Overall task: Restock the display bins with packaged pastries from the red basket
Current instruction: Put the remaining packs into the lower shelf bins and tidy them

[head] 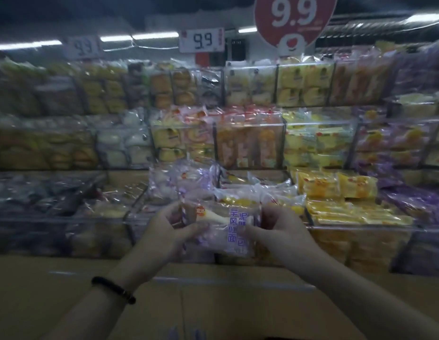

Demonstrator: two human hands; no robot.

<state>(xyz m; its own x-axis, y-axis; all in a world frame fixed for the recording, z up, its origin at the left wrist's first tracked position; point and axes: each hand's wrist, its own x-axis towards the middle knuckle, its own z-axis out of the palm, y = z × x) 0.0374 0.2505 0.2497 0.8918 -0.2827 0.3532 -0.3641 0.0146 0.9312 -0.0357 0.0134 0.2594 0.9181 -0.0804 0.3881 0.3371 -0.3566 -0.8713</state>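
Hands: left hand (169,229), right hand (277,231) both pinching pastry packet (226,231) ends

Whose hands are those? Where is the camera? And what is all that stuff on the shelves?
There is no robot here. A person wears a camera on their head, so you see what they see: their own arms reaching forward. The left hand, with a dark bracelet on its wrist, and the right hand together hold one pastry packet by its two ends. It is see-through with purple writing. Behind it stand rows of clear bins full of wrapped pastries in yellow, orange, purple and white. The red round sign above says 9.9, which is a price. Under the arms is brown cardboard. The picture is dim and blurry, and no red basket shows in it.
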